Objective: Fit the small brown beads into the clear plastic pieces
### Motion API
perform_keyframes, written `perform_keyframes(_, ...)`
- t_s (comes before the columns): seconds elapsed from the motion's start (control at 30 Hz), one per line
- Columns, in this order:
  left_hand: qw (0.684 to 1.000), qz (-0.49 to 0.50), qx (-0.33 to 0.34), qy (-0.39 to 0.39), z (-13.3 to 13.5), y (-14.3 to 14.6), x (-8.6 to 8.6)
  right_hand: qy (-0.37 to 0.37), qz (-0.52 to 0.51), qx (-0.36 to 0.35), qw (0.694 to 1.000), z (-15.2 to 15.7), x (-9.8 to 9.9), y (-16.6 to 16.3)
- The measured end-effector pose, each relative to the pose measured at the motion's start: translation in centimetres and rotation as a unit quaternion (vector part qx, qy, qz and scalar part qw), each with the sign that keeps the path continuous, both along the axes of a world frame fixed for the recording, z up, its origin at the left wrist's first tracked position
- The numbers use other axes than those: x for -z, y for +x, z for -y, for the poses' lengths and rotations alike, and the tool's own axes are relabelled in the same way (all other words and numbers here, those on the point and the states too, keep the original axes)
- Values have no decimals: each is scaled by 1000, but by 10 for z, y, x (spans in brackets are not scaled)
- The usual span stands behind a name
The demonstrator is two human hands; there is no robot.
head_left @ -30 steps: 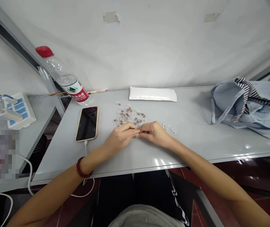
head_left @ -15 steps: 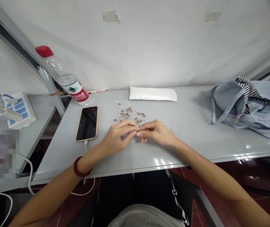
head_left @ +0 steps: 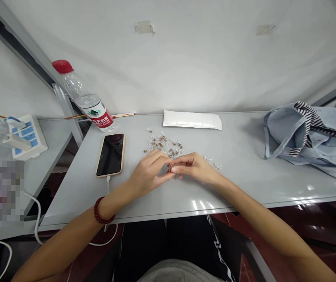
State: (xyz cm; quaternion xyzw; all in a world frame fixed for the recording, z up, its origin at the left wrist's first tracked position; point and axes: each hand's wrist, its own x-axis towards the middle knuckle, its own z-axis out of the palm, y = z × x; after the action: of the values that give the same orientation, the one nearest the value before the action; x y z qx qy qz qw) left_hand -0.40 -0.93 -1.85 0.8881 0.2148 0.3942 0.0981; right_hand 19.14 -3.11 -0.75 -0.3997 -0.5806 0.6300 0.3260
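My left hand [head_left: 148,172] and my right hand [head_left: 196,167] meet fingertip to fingertip over the front of the table. Between them is a small brownish piece [head_left: 169,167], partly covered by the fingers. My right thumb and forefinger pinch it, while the left thumb and fingers close round its other side. Just beyond the hands lies a loose pile of small clear pieces with brown parts [head_left: 162,143]. To the right of my right hand, a few clear pieces [head_left: 215,164] show no brown.
A phone [head_left: 110,154] on a white cable lies left of my left hand. Behind it stands a water bottle [head_left: 88,102] with a red cap. A white packet [head_left: 192,119] lies by the wall, a denim bag [head_left: 317,137] at right. The power strip [head_left: 28,137] sits far left.
My left thumb and fingers have parted a little, so the brownish piece between the fingertips shows more. The whole view has shifted slightly.
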Motion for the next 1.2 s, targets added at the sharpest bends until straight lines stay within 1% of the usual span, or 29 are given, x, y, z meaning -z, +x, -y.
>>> perform_keyframes(0.03, 1000, -10, -16, -4, -2, -2, 1, -4, -1, 3, 1000, -1, -2, 4)
perform_keyframes(0.1, 998, -42, -50, -15, -5, -4, 5, 4, 8, 48, 999, -4, -8, 15)
perform_keyframes(0.17, 994, -71, -86, -21, -8, -6, 9, 38, 48, 107, 992, -6, -15, 30)
perform_keyframes(0.2, 991, -81, -105, -27, -9, -5, 10, 45, 83, 109, 990, -6, -19, 38)
perform_keyframes(0.3, 980, -86, -164, -67, -9, -3, 11, 29, 173, 24, 984, -3, -31, 58)
perform_keyframes(0.4, 969, -77, -196, -126, -9, -4, 2, -4, 247, -82, 966, 4, -39, 69)
perform_keyframes(0.43, 966, -77, -196, -151, -9, -6, -2, -16, 266, -109, 958, 6, -41, 70)
perform_keyframes(0.5, 955, -94, -176, -220, -12, -13, -13, -29, 305, -135, 942, 8, -40, 72)
perform_keyframes(0.57, 932, -136, -130, -310, -16, -23, -23, -14, 349, -140, 926, 7, -36, 71)
perform_keyframes(0.63, 904, -205, -81, -367, -19, -33, -30, 19, 384, -142, 912, 5, -29, 70)
perform_keyframes(0.73, 876, -291, -66, -379, -21, -42, -31, 49, 409, -152, 899, 2, -20, 67)
perform_keyframes(0.8, 870, -314, -53, -376, -21, -42, -29, 64, 420, -157, 892, 1, -16, 64)
perform_keyframes(0.87, 871, -311, -40, -379, -20, -39, -26, 90, 423, -156, 888, 1, -16, 61)
perform_keyframes(0.93, 875, -303, -41, -376, -18, -36, -25, 112, 406, -150, 894, 1, -18, 57)
perform_keyframes(1.03, 887, -297, -60, -349, -15, -31, -23, 118, 354, -129, 919, 2, -22, 50)
perform_keyframes(1.1, 900, -292, -68, -315, -14, -29, -21, 109, 299, -101, 942, 2, -21, 45)
perform_keyframes(1.2, 921, -276, -67, -267, -13, -27, -17, 68, 189, -57, 978, 2, -14, 35)
